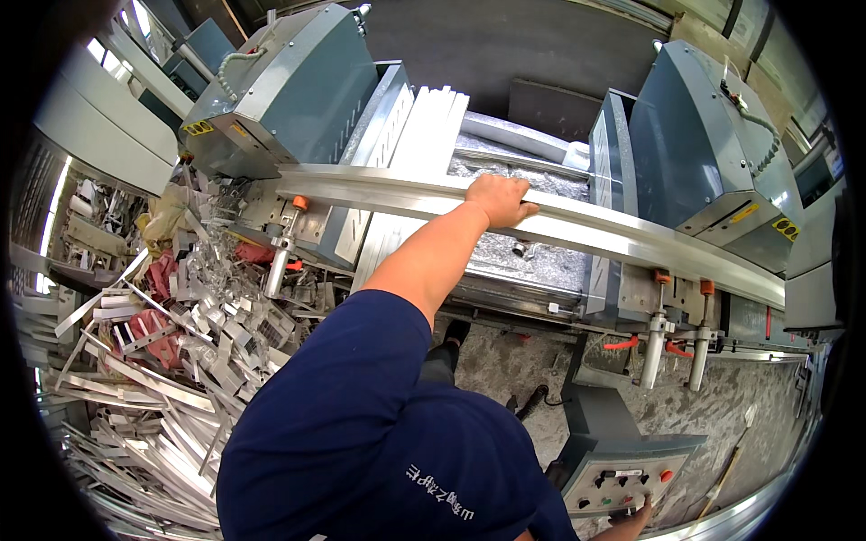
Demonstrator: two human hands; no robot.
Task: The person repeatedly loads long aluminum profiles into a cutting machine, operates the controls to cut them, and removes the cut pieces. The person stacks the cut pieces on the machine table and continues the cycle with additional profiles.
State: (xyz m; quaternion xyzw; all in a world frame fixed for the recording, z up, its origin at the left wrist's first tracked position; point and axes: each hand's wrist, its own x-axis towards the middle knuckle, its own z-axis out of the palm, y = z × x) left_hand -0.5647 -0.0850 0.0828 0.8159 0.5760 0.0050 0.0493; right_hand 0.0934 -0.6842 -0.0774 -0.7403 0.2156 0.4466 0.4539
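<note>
A long silver aluminium profile (595, 225) lies across the machine, spanning from the left saw head to the right one. My left hand (501, 200) is closed over its top edge near the middle, fingers curled round the metal. At the lower right, my right hand (634, 516) is at a grey control panel (600, 473) with black knobs and a red button (666, 475). One finger stretches up onto the panel's lower right part; the rest of that hand is partly out of view. Orange-tipped clamp cylinders (651, 352) stand against the profile's near side.
Two blue-grey saw housings, left (289, 90) and right (704, 135), flank the bed. Several pale bars (428, 135) lie behind the profile. Metal offcuts (180, 352) are heaped at left. A long-handled tool (726, 460) lies on the dusty floor at right.
</note>
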